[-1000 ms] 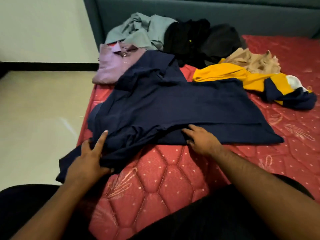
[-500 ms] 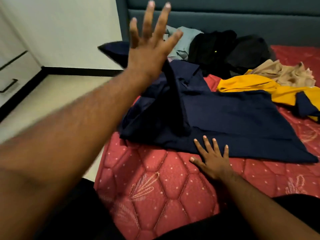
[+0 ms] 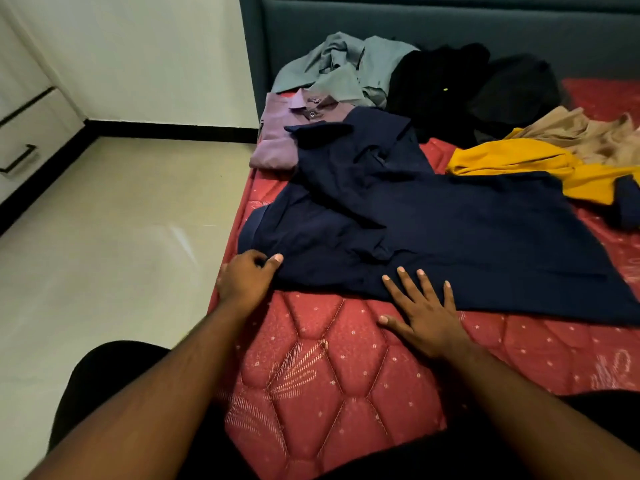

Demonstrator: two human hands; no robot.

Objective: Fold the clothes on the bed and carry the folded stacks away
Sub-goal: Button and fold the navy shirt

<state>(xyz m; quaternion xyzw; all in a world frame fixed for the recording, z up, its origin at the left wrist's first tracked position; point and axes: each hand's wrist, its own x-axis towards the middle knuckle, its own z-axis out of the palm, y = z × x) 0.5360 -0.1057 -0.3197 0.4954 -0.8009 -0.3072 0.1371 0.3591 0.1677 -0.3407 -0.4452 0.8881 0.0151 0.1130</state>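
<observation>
- The navy shirt (image 3: 433,230) lies spread across the red mattress (image 3: 332,382), its bulk near the left edge and its hem running toward the right edge.
- The left hand (image 3: 244,280) sits at the left edge of the mattress, fingers curled, pinching the near left corner of the navy shirt between thumb and fingers.
- The right hand (image 3: 424,311) lies flat with straight, spread fingers; its fingertips press the shirt's near hem, while the palm rests on the bare mattress.
- A folded purple shirt (image 3: 280,133) lies at the left edge near the headboard (image 3: 450,32), touching the navy shirt's collar.
- A crumpled grey shirt (image 3: 346,67) lies behind it, against the headboard.
- Black clothes (image 3: 478,88) are heaped beside the grey shirt, farther right.
- A yellow garment (image 3: 519,161) lies toward the right edge, just beside the navy shirt, with a tan garment (image 3: 581,133) behind it.
- Beyond the left edge are a pale floor (image 3: 114,220) and a white drawer unit (image 3: 27,133).
</observation>
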